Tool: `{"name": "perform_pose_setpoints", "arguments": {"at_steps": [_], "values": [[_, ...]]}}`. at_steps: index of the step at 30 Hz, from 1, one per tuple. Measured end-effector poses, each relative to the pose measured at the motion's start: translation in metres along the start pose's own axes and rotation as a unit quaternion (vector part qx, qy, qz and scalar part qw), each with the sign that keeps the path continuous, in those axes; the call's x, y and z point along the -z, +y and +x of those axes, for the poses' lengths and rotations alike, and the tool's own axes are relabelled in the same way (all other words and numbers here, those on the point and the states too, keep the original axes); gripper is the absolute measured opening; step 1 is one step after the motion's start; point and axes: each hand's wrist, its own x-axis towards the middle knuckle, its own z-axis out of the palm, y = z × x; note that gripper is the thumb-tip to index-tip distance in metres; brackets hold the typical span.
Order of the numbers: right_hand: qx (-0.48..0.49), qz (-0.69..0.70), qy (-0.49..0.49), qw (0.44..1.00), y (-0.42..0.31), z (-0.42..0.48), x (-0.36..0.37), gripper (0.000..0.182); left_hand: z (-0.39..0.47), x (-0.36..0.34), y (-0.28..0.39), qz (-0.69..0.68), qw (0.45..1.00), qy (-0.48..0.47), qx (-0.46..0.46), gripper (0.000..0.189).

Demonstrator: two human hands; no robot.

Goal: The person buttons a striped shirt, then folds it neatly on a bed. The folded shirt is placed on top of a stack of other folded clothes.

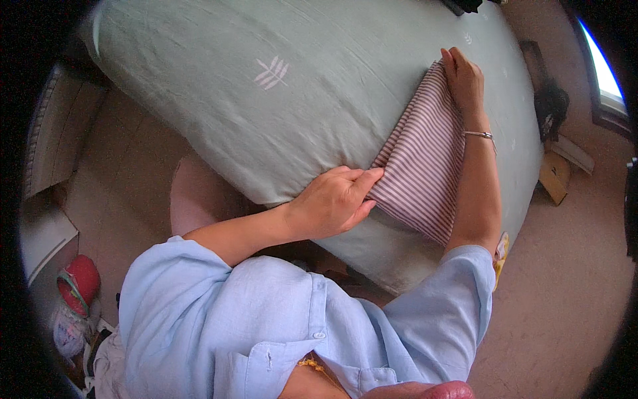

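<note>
A folded striped cloth (421, 159), pale with dark mauve lines, lies slantwise on the bed near its edge. My left hand (339, 199) grips the cloth's near left corner, thumb and fingers on either side of the fold. At the far corner, my right hand (463, 80) pinches the cloth with its fingers curled in. A bracelet circles the right wrist, and that forearm runs along the cloth's right side. Beneath everything spreads a pale green sheet (199, 75) with a white leaf print, bunched a little beside my left hand.
Left of the bed, a pinkish rounded object (192, 194) stands on the floor (129, 149). Farther left are a red item (79, 284) and a white bag-like bundle (70, 331). Dark items and a yellowish board (554, 177) lie past the bed's right side, below a bright window (603, 70).
</note>
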Motion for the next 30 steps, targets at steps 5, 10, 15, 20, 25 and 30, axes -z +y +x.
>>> {"name": "perform_pose_setpoints", "arguments": {"at_steps": [5,10,15,20,25,30], "values": [[0.012,0.082,0.149,0.985,0.003,-0.010,0.027,0.023,-0.001,0.002,0.004,-0.016,0.998,-0.024,0.051,0.061],[-0.038,0.127,0.100,0.986,-0.038,-0.067,0.069,0.015,-0.002,-0.003,0.002,-0.032,0.999,0.008,0.016,0.060],[-0.032,0.101,0.013,0.994,-0.073,-0.118,0.089,0.027,0.001,0.004,0.011,-0.015,0.997,0.051,-0.054,0.043],[-0.084,0.143,0.016,0.986,-0.068,-0.137,0.091,0.033,0.065,0.039,0.056,0.009,0.988,0.073,-0.137,0.035],[-0.063,0.139,0.039,0.988,-0.032,-0.136,0.053,0.043,0.182,-0.043,0.000,0.228,0.964,-0.071,-0.114,0.038],[-0.141,-0.034,-0.047,0.988,0.022,-0.157,0.016,0.055,0.198,-0.089,-0.063,0.420,0.904,-0.026,-0.081,0.052]]}}
